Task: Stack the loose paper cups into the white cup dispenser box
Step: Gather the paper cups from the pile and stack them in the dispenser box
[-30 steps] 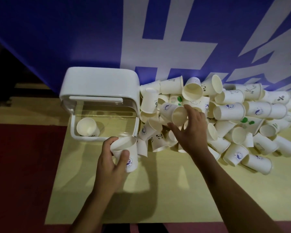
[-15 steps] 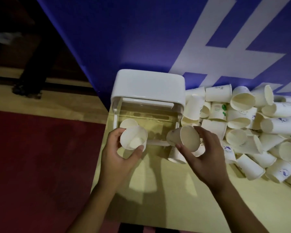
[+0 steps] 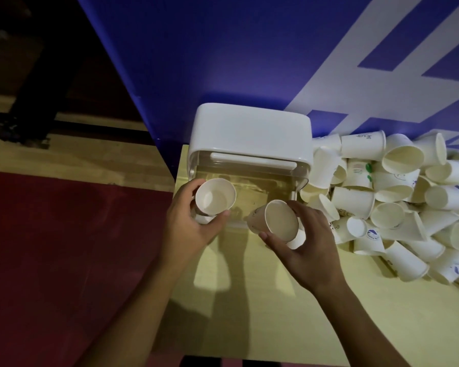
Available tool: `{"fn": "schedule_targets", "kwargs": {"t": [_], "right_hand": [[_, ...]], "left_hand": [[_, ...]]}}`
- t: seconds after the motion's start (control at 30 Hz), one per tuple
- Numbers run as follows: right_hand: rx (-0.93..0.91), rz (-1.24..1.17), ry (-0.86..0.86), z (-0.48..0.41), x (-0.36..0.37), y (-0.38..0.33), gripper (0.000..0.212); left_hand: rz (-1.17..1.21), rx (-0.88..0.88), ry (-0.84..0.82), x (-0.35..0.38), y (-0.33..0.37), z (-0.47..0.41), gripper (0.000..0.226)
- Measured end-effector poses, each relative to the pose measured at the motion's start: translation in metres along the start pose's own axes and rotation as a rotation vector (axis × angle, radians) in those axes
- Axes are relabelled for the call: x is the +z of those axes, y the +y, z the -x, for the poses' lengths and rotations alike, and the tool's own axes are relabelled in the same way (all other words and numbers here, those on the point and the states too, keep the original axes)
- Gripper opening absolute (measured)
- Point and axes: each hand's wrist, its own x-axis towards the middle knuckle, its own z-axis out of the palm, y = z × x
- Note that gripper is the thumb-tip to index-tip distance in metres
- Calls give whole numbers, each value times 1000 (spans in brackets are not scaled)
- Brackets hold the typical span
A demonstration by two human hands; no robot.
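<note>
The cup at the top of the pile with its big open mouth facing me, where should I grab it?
Grab that cup by its side wall, just behind the rim, coming down from above, thumb one side and fingers the other. It lies tilted on top of the pile of loose cups with nothing on it, so the wall is free. Squeeze gently; paper probably crumples.

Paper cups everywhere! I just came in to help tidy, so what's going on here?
A person is filling the white dispenser box. The left hand grips an upright cup in front of it; the right hand holds a tilted cup alongside. A pile of loose cups lies on the table right of the box.
</note>
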Motion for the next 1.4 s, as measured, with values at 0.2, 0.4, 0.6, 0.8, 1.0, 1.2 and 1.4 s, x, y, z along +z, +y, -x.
{"fn": "schedule_targets", "kwargs": {"t": [0.2, 0.4, 0.6, 0.8, 1.0, 1.2, 1.4], "right_hand": [[25, 7, -14, -4, 2, 0, 66], [72, 44, -64, -7, 5, 0, 72], [108, 38, -97, -8, 10, 1, 77], [122, 35, -124, -8, 13, -2, 80], [109, 18, -123, -8, 17, -7, 81], [46, -30, -79, -19, 27, -26, 78], [-41, 5, -106, -39, 56, -48, 76]], "left_hand": [[-25, -15, -57, 10, -17, -11, 70], [-160, -38, -120, 13, -35, -14, 67], [-249, -40, -180, 14, -48, -16, 63], [-391, -19, -159, 17, -54, -18, 75], [-413, -20, -186, 17, -52, -21, 82], [-193, -13, -79, -4, -26, -9, 53], [135, -86, -74, -14, 12, -10, 50]]}}
